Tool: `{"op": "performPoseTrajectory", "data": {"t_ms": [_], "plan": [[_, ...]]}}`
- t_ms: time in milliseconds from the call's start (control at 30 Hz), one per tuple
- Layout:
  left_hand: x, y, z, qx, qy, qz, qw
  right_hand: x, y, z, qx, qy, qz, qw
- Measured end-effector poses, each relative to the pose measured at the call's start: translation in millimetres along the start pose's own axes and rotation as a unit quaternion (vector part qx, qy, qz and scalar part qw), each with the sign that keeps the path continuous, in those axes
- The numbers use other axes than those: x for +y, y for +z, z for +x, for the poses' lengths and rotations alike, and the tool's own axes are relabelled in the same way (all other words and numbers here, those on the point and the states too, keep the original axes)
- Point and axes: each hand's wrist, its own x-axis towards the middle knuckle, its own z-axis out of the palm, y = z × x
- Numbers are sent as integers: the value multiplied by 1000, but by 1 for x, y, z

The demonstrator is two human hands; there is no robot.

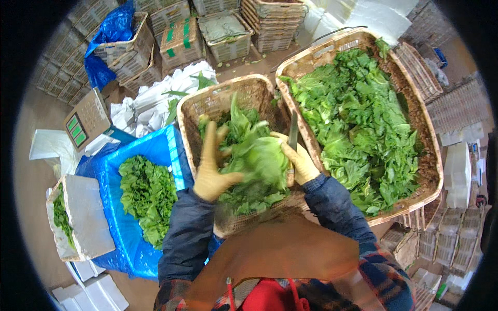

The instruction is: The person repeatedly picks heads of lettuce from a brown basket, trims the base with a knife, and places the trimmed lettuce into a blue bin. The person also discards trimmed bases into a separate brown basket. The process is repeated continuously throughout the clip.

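A leafy green head (pixel 268 155), blurred by motion, is over the middle plastic crate (pixel 186 128) in front of me. My right hand (pixel 303 163), in a pale yellow glove, grips a knife (pixel 293 130) whose blade points away from me. The fingers of that hand also touch the right side of the head. To the left of the head is my left hand (pixel 212 171), gloved alike, with thumb and fingers spread; it is partly blurred. Loose leaves (pixel 241 120) lie inside the middle crate, partly hidden by my hands.
At right a large crate (pixel 432 155) holds heaped leafy greens (pixel 358 128). On the left, a container lined with blue plastic (pixel 116 217) holds lettuce (pixel 146 194). Beyond it are a scale display (pixel 78 130) and white sheeting (pixel 144 101). Stacked crates (pixel 276 27) stand at the back.
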Motion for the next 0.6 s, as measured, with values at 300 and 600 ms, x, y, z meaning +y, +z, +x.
{"op": "performPoseTrajectory", "data": {"t_ms": [300, 600], "plan": [[-103, 11, -28, 153, -225, -363, 891, 19, 7, 31, 14, -30, -19, 999], [-64, -17, -38, 167, -108, -523, 829, -5, -23, 44, 199, -16, -469, 861]]}}
